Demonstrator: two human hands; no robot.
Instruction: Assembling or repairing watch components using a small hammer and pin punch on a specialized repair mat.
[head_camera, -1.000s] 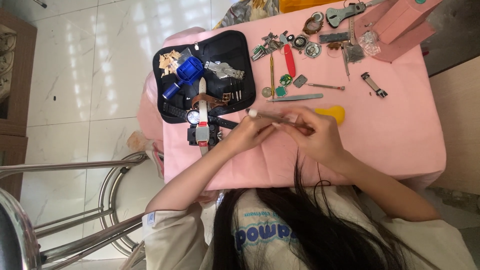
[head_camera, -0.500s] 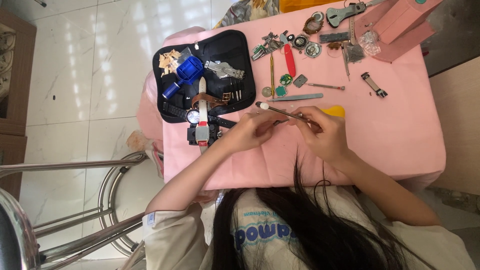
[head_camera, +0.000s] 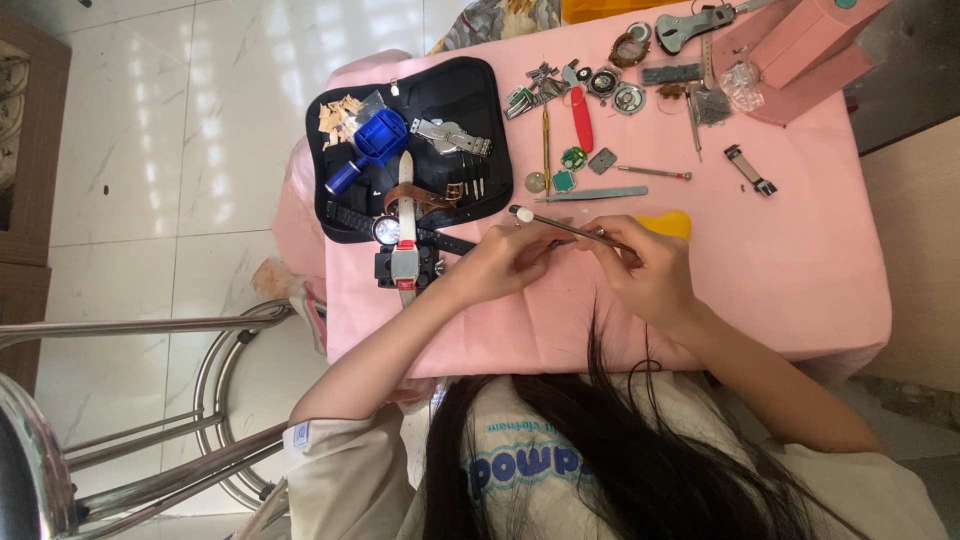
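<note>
Head view: my hair hides my lap and the near table edge, and whatever sits under my fingertips is too small to make out. My left hand and right hand both pinch a thin metal tool. It lies almost level above the pink cloth, long axis left-right, white tip pointing left toward the black case.

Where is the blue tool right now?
In the head view, the blue tool lies in the open black case at the table's left end, beside pale small bits.
</note>
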